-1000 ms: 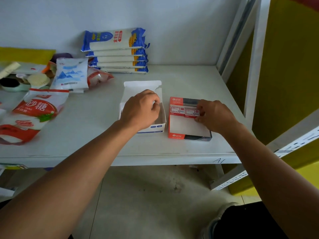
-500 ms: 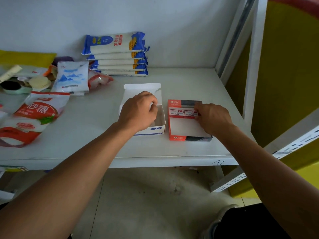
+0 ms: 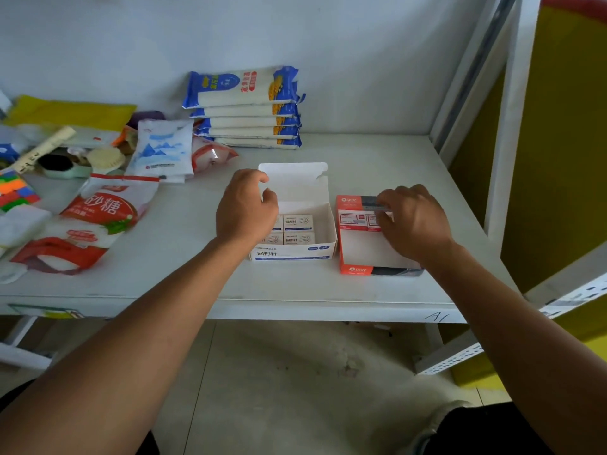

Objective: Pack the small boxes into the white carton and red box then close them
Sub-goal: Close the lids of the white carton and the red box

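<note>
Just beneath left hand: white carton.

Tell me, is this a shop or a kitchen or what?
Probably a shop's stockroom or packing corner. A white metal shelf holds stacked noodle packets, a sugar bag and a white carton of small paperclip boxes.

White carton: lid up, small boxes inside.
Left hand: fingers curled at the carton's left wall.
Red box: open, just right of carton.
Right hand: fingers curled at its far end.
Shelf: noodle packs behind.
</note>
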A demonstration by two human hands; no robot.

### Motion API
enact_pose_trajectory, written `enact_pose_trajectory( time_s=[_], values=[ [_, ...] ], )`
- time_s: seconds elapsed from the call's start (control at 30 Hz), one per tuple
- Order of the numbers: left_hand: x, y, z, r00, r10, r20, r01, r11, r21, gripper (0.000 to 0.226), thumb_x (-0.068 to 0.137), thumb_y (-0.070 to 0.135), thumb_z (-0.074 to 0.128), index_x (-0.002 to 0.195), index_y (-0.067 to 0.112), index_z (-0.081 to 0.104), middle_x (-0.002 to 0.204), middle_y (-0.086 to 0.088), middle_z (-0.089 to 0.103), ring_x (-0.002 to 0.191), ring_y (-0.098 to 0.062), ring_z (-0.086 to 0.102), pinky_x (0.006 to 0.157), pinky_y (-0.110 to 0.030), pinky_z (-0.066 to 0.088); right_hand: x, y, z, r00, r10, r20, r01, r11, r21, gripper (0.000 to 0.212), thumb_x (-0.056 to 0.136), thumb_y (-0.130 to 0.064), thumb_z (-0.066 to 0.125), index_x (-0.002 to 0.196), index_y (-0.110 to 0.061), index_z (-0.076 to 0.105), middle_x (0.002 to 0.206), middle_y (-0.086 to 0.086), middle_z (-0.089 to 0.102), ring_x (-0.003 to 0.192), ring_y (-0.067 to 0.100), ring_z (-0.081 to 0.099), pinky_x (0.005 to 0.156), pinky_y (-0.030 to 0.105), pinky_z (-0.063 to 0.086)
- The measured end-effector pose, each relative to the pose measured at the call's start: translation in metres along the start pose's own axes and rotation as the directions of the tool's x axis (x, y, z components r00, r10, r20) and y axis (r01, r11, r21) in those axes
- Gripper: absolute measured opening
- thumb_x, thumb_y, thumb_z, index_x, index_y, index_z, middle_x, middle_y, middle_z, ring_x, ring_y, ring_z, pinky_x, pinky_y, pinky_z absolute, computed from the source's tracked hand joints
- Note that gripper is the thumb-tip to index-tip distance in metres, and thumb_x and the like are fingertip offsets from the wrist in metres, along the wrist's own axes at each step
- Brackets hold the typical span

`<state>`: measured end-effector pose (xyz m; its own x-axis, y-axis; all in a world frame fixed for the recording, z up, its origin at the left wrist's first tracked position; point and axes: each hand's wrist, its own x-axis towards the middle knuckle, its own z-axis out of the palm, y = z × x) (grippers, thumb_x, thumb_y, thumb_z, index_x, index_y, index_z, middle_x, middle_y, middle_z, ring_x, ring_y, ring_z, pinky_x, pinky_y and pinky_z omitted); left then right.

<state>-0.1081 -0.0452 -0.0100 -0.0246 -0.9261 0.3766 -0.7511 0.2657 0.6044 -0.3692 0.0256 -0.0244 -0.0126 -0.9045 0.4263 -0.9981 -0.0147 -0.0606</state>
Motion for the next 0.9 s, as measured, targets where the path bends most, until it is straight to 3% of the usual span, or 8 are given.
enact_pose_trajectory(
  time_s=[0.1,0.2,0.33,0.43,0.57,0.67,0.77,0.9],
  values=[
    [0.002,-0.005,-0.001,0.986,-0.155,0.064,0.157,0.987,-0.029,0.038,0.093,0.025,0.049,0.129,0.013,0.052,0.135,-0.009,0.052,0.114,-0.027,0.055,0.087,-0.029,0.038,0.012,-0.021,0.004,1.000,-0.011,0.021,0.008,0.991,0.131,0.028,0.093,-0.033,0.049,0.107,-0.014,0.064,0.097,0.006,0.071,0.087,0.026,0.061,0.070,0.035,0.052],
    [0.005,-0.009,-0.001,0.949,-0.263,0.174,0.285,0.950,-0.123,0.046,0.097,0.032,0.045,0.138,0.013,0.043,0.141,-0.011,0.049,0.124,-0.028,0.050,0.099,-0.034,0.038,0.024,-0.048,0.003,0.986,0.076,0.148,-0.125,0.926,0.356,0.038,0.095,-0.038,0.046,0.124,-0.015,0.054,0.114,0.010,0.067,0.101,0.030,0.062,0.079,0.037,0.053],
    [0.006,-0.011,-0.002,0.911,-0.295,0.287,0.373,0.887,-0.273,0.051,0.098,0.030,0.045,0.144,0.013,0.034,0.137,-0.007,0.053,0.121,-0.024,0.052,0.094,-0.028,0.035,0.032,-0.074,-0.001,0.879,0.174,0.444,-0.444,0.637,0.629,0.048,0.100,-0.036,0.044,0.142,-0.017,0.031,0.125,0.011,0.061,0.100,0.027,0.060,0.081,0.037,0.052],
    [0.008,-0.017,-0.007,0.921,-0.318,0.227,0.385,0.838,-0.386,0.051,0.094,0.022,0.052,0.141,0.012,0.038,0.122,-0.005,0.060,0.107,-0.019,0.056,0.089,-0.026,0.039,0.034,-0.079,0.000,0.877,0.216,0.428,-0.477,0.498,0.724,0.047,0.099,-0.027,0.048,0.141,-0.016,0.032,0.115,0.013,0.066,0.095,0.022,0.061,0.080,0.032,0.053],
    [0.007,-0.023,-0.016,0.950,-0.296,0.104,0.306,0.804,-0.509,0.033,0.088,0.004,0.044,0.110,0.013,0.067,0.100,-0.001,0.067,0.092,-0.017,0.063,0.077,-0.013,0.046,0.029,-0.075,0.001,0.924,0.220,0.312,-0.377,0.406,0.832,0.037,0.098,-0.004,0.045,0.132,-0.017,0.045,0.105,0.005,0.067,0.092,0.016,0.063,0.067,0.014,0.051],
    [0.000,-0.024,-0.023,0.970,-0.218,0.102,0.240,0.838,-0.490,0.037,0.081,0.000,0.041,0.082,0.018,0.073,0.088,0.005,0.071,0.084,-0.007,0.061,0.066,-0.005,0.041,0.024,-0.071,-0.004,0.951,0.174,0.256,-0.307,0.425,0.852,0.036,0.091,0.008,0.041,0.104,-0.015,0.065,0.101,0.004,0.069,0.098,0.022,0.064,0.078,0.026,0.053],
    [-0.013,-0.029,-0.026,0.980,-0.125,0.152,0.182,0.870,-0.459,0.037,0.072,0.009,0.039,0.081,0.018,0.074,0.089,0.006,0.070,0.087,-0.005,0.062,0.075,-0.008,0.044,0.014,-0.070,-0.006,0.957,0.097,0.273,-0.286,0.471,0.835,0.037,0.086,0.006,0.042,0.094,-0.017,0.070,0.105,0.004,0.069,0.105,0.021,0.061,0.087,0.029,0.050],
    [-0.031,-0.042,-0.025,0.991,0.091,0.096,-0.058,0.953,-0.299,0.039,0.078,0.007,0.039,0.097,0.011,0.073,0.106,-0.002,0.067,0.099,-0.012,0.060,0.087,-0.017,0.046,0.004,-0.063,0.001,0.928,0.019,0.372,-0.342,0.436,0.832,0.027,0.081,-0.014,0.057,0.102,-0.028,0.066,0.118,0.001,0.065,0.111,0.022,0.060,0.091,0.039,0.054]
  ],
)
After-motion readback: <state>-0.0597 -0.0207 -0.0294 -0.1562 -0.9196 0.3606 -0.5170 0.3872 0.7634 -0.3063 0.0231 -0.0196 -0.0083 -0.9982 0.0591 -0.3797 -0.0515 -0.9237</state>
